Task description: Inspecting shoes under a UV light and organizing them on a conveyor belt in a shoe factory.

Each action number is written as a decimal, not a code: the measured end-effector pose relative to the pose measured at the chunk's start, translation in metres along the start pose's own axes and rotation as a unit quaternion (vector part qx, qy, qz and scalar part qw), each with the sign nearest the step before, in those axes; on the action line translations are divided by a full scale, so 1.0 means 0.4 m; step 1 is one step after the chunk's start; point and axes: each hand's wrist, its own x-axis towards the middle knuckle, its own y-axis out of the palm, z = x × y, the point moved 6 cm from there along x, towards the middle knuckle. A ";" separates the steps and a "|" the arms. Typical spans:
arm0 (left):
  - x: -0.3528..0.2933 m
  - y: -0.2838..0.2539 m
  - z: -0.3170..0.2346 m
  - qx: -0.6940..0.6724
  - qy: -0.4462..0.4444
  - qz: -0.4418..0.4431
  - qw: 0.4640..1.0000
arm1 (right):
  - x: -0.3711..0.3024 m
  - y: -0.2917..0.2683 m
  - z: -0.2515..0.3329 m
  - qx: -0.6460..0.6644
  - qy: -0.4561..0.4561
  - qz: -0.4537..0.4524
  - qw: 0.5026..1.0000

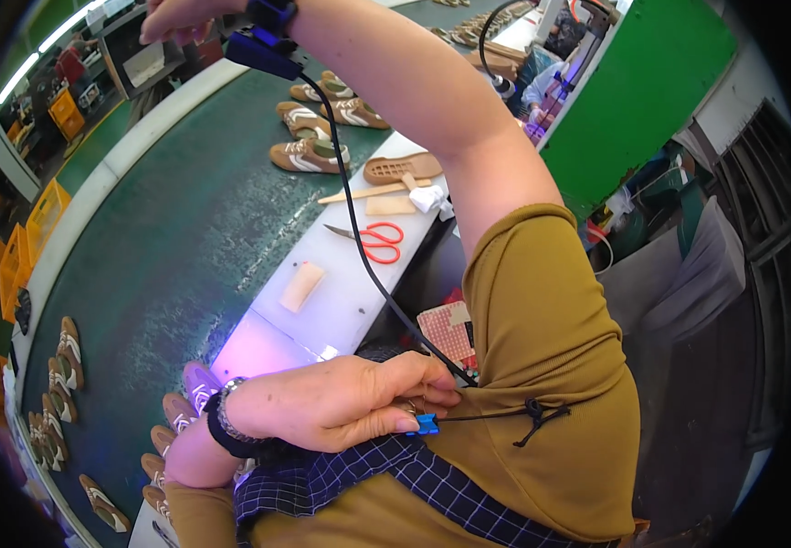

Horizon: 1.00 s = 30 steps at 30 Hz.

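The left hand (341,406) is pinching a small blue clip (427,425) against the mustard sleeve (542,365), fingers closed on it, anchoring the black cable (359,237). The right hand (181,18) is lifting high, its grip unreadable, over the green belt (176,256) carrying brown shoes (309,155).

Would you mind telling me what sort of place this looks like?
Probably a shoe factory line: brown shoes ride a green belt, a loose sole and scissors lie on the white bench.
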 end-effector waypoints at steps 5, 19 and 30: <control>0.008 -0.012 -0.002 0.134 0.054 -0.003 0.989 | 0.049 0.081 0.042 -0.029 -0.050 0.059 0.997; 0.011 -0.029 0.009 0.003 0.125 -0.022 0.992 | -0.183 0.238 0.326 -0.089 -0.257 0.135 0.953; 0.001 -0.022 0.061 -0.274 -0.007 -0.058 0.960 | -0.287 0.274 0.383 -0.038 -0.327 0.190 0.925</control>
